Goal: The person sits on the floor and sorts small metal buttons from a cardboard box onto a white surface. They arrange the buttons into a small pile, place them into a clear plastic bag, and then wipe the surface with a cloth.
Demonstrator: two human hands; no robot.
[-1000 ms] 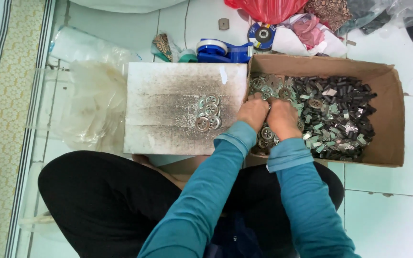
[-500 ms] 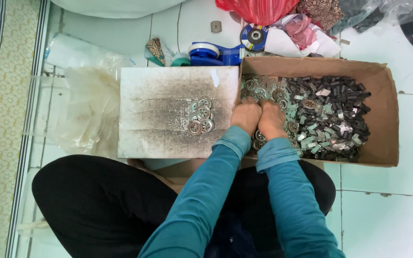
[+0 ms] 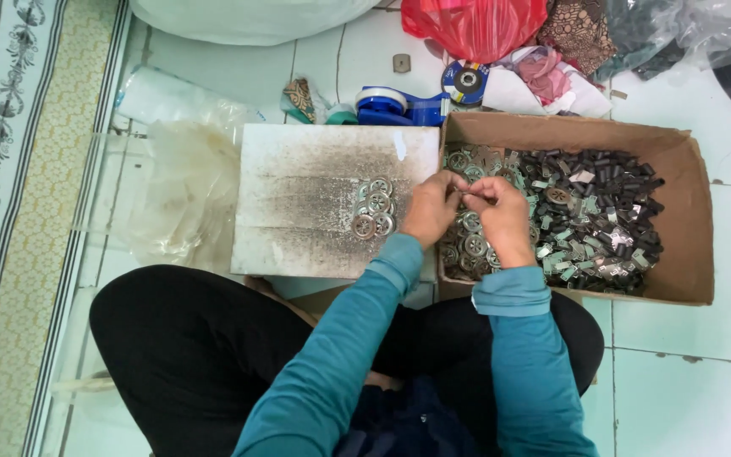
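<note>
Discs (image 3: 373, 207) lie heaped by the board's (image 3: 298, 169) right edge, more loose in the box's (image 3: 678, 211) left end. My left hand (image 3: 431, 207) and right hand (image 3: 497, 216) meet over the box's left wall, fingertips pinched on one small part. A slip, I reckon, drops it among the black bits (image 3: 611, 182).

A home floor used for piecework: white floor tiles (image 3: 687, 372), a patterned mat (image 3: 2, 169) at the left edge, a cardboard box (image 3: 687, 211) of small metal parts, plastic bags (image 3: 475, 25) along the top.
</note>
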